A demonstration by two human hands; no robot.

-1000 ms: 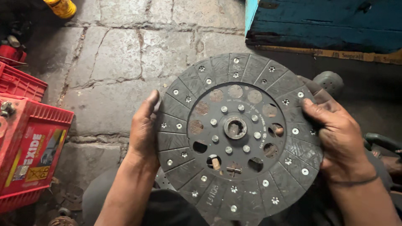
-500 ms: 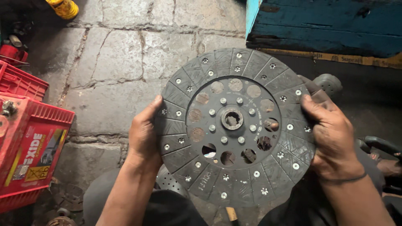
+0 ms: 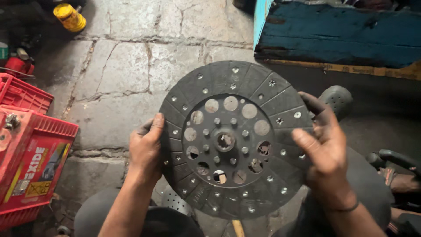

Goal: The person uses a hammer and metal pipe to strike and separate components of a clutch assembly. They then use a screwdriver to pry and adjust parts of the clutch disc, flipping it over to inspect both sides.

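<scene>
The floor (image 3: 118, 79) is made of large grey stone slabs, worn and stained, with dark cracked joints running between them. At the left edge stands a red plastic crate (image 3: 30, 158), with a second red crate (image 3: 19, 92) just behind it. A yellow container (image 3: 70, 17) lies on its side at the upper left. At the upper right sits a blue painted wooden box (image 3: 337, 35), its paint scuffed. The light is dim and even.
</scene>
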